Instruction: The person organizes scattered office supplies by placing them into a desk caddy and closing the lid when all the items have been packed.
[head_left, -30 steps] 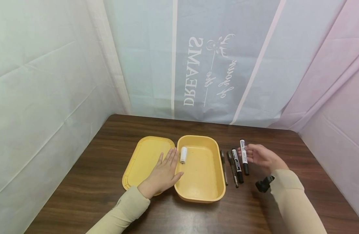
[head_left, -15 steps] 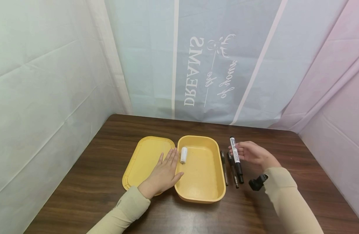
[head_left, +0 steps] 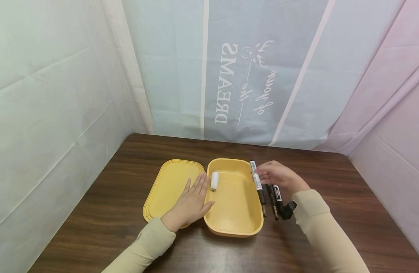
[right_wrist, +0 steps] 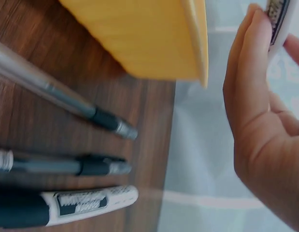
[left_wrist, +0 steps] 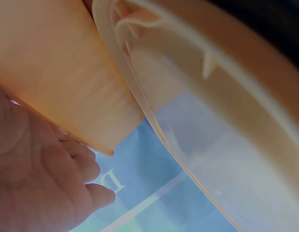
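Right hand [head_left: 279, 176] is pinching black-and-white marker [head_left: 258, 183] at yellow box [head_left: 233, 206]'s right rim, long axis running roughly along it; left hand [head_left: 189, 203] is lying straight-fingered by left rim. Right is staying nearer the marker.

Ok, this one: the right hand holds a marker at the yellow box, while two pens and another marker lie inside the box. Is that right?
Not quite: the two pens and the other marker lie on the table beside the yellow box, not inside it, as the right wrist view shows.
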The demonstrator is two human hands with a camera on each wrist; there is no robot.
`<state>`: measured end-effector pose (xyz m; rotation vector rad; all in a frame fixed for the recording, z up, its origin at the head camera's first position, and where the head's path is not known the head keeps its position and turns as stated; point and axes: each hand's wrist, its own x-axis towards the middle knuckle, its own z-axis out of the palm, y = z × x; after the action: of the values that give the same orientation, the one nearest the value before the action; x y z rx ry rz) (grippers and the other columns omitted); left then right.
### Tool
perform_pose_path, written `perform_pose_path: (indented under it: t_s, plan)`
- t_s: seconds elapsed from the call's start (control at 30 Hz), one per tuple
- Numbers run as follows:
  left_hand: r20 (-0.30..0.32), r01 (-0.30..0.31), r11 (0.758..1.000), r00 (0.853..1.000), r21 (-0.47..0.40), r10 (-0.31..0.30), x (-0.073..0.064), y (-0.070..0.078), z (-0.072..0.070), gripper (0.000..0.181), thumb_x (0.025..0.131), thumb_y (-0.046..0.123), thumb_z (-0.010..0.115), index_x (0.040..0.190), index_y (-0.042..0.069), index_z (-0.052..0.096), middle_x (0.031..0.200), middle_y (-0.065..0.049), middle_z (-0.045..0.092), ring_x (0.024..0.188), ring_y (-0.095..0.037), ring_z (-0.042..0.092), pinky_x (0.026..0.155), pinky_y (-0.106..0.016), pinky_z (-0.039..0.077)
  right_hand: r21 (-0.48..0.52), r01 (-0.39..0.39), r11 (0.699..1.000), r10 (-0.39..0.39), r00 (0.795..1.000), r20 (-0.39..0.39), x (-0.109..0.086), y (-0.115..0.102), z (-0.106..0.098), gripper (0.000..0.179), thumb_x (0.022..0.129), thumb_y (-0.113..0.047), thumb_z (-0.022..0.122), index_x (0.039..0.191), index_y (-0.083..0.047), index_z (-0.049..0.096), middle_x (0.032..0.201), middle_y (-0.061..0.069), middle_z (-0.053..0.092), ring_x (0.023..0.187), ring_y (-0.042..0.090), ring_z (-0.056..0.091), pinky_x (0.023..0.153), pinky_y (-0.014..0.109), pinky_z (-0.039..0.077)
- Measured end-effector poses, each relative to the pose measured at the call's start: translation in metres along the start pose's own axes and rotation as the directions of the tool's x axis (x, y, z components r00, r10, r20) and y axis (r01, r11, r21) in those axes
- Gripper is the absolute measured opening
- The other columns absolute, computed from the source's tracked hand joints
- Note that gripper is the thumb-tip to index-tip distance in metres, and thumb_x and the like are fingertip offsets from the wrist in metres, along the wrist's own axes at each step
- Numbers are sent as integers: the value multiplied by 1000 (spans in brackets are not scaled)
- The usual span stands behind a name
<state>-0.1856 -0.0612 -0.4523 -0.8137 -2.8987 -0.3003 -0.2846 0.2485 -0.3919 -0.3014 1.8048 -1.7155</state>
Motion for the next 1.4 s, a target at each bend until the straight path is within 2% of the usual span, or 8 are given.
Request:
perform_pose_path:
  t_s: [0.17, 0.57, 0.73, 0.97, 1.1, 1.23, 1.3, 1.4]
  plan:
    - [5, -10, 1000, 1000, 4, 10, 2, 0, 0, 73, 100, 42, 40, 147, -10, 20, 154, -24, 17, 142, -35, 16, 111, -56, 13, -144, -43, 989, 33, 997, -71, 3, -7, 17, 15, 92, -2, 54, 89, 3, 67, 77, 3, 68, 71, 10, 65, 68, 26, 55]
    - [17, -7, 1000, 1000, -7, 7, 5, -2, -3, 73, 100, 42, 41, 147, -10, 19, 154, -23, 16, 143, -34, 15, 112, -56, 13, -214, -98, 972, 70, 988, -135, 10, -18, 33, 14, 87, -4, 61, 89, 10, 62, 70, 3, 65, 64, 9, 64, 65, 26, 55]
    - [22, -3, 1000, 1000, -2, 4, 5, -4, -5, 74, 100, 43, 41, 147, -9, 19, 155, -23, 15, 143, -33, 14, 112, -55, 12, -323, -111, 940, 54, 982, -183, 18, -21, 42, 15, 87, -7, 64, 83, 7, 62, 65, 2, 60, 61, 9, 63, 64, 27, 56]
    - [24, 5, 1000, 1000, 1, -5, 4, -6, -6, 72, 100, 42, 41, 147, -9, 20, 155, -22, 16, 143, -32, 14, 112, -55, 12, -527, -186, 829, 32, 957, -287, 40, -31, 77, 22, 80, -7, 70, 60, -2, 62, 58, 7, 63, 53, 14, 63, 63, 36, 57]
    - [17, 3, 1000, 1000, 4, -3, 4, -8, -7, 72, 100, 41, 42, 147, -9, 21, 154, -23, 18, 143, -33, 15, 111, -56, 13, -659, -256, 707, 29, 942, -336, 54, -34, 98, 21, 76, -5, 70, 58, -3, 60, 57, 9, 64, 50, 16, 64, 60, 35, 57]
    - [17, 6, 1000, 1000, -2, -6, 4, -9, -7, 71, 100, 41, 42, 147, -9, 22, 154, -22, 18, 143, -34, 15, 112, -56, 13, -756, -293, 585, 24, 938, -345, 65, -33, 110, 24, 75, -4, 67, 56, -7, 54, 56, 9, 63, 48, 17, 64, 59, 36, 57]
    - [20, 8, 1000, 1000, -10, -8, 4, -9, -7, 71, 100, 41, 42, 147, -8, 22, 155, -22, 17, 143, -33, 15, 112, -55, 12, -779, -299, 552, 26, 939, -342, 68, -31, 111, 24, 75, -3, 65, 56, -9, 51, 56, 8, 63, 49, 17, 64, 60, 37, 57]
    - [34, 9, 1000, 999, -15, -9, 5, -9, -7, 72, 100, 42, 41, 148, -8, 20, 155, -22, 17, 143, -32, 13, 112, -55, 11, -780, -321, 538, 32, 932, -362, 72, -26, 112, 21, 74, -1, 63, 56, -8, 53, 56, 8, 62, 49, 18, 64, 62, 38, 56]
